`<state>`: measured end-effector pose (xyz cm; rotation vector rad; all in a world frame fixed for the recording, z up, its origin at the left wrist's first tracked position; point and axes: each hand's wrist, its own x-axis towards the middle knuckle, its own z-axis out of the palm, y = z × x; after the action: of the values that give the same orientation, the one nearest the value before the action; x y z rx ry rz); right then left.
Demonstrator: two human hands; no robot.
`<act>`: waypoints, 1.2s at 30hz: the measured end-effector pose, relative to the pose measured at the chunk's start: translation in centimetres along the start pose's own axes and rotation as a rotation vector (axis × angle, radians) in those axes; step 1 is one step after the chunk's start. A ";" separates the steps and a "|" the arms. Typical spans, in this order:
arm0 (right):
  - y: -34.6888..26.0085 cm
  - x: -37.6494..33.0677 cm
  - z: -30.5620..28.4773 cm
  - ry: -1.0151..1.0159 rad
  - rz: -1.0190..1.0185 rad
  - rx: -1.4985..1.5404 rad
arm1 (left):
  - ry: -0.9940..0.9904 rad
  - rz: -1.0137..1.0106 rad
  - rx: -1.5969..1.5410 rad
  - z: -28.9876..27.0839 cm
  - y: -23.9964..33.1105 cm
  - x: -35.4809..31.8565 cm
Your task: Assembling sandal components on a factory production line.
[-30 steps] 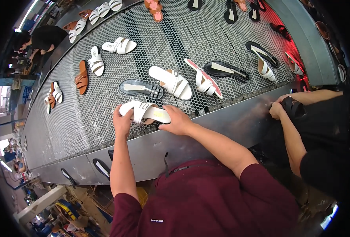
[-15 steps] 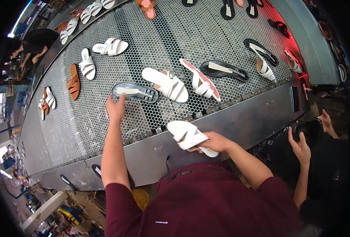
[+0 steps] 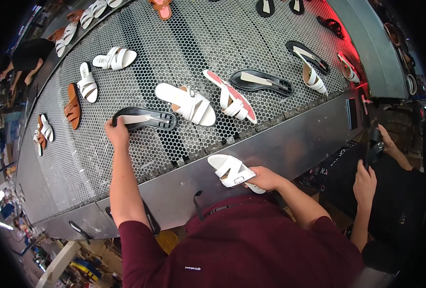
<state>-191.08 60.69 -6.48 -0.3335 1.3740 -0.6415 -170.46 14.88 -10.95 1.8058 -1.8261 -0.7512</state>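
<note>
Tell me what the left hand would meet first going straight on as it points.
The black sole that the left hand seems to touch; beyond it, roughly in line, perhaps a white sandal, depth unclear.

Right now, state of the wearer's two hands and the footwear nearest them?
Right hand: closed on the white buckled sandal.
White buckled sandal: held clear of the mesh surface, straps up.
Left hand: on one end of the near black sole; grip unclear.
Near black sole: on the mesh, pale strip up.
Middle white sandal: unheld, on the mesh, straps up.
Pink-bottomed white sandal: unheld, tipped over, pink underside showing.
</note>
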 end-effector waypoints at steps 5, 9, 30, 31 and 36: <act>1.6 -0.6 -0.4 0.046 -0.070 0.117 | -0.154 -0.171 -1.132 -4.9 3.2 -4.4; 0.6 -2.2 -0.8 0.170 -0.136 0.284 | -0.375 -0.126 -1.291 -7.6 5.3 -8.8; -1.9 0.2 -0.6 0.037 -0.314 0.286 | -1.006 -0.396 -1.255 3.2 9.7 -25.8; -1.9 0.3 -0.5 0.025 -0.301 0.313 | -1.003 -0.391 -1.207 3.3 9.9 -25.8; -2.9 0.4 -0.5 0.015 -0.267 0.357 | -1.009 -0.439 -1.151 3.4 10.4 -26.1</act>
<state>-192.16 58.27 -5.19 -0.2253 1.2098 -1.0954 -179.65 41.05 -5.15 0.9997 -0.8602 -2.5244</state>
